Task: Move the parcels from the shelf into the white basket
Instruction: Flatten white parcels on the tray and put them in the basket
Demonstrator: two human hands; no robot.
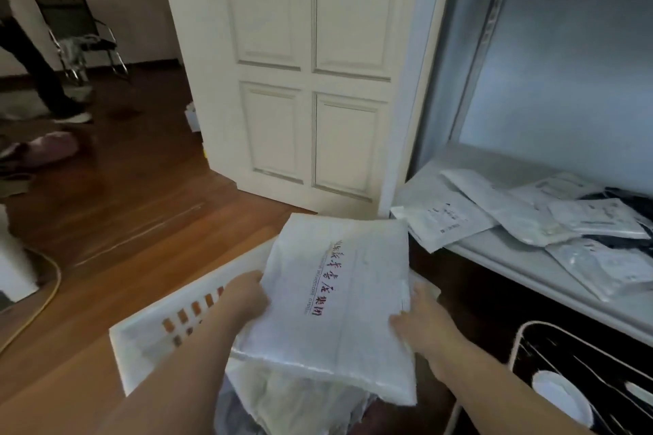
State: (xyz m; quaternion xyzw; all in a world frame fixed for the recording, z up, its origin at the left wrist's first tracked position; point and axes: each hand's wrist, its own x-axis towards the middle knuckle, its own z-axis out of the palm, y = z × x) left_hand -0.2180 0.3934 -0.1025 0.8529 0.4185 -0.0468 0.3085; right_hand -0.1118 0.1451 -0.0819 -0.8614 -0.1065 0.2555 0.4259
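Parcel [339, 311], large, white, printed, held flat over white basket [183, 314], left hand [247, 297] and right hand [420, 321] each gripping a side edge; more parcels [530, 219] lie on shelf [512, 258] to the right.

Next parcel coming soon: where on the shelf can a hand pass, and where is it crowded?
Bare shelf board runs along the back wall behind the parcels. The front edge and right side are crowded with overlapping parcels. Both hands now hold the large white parcel above the white basket.
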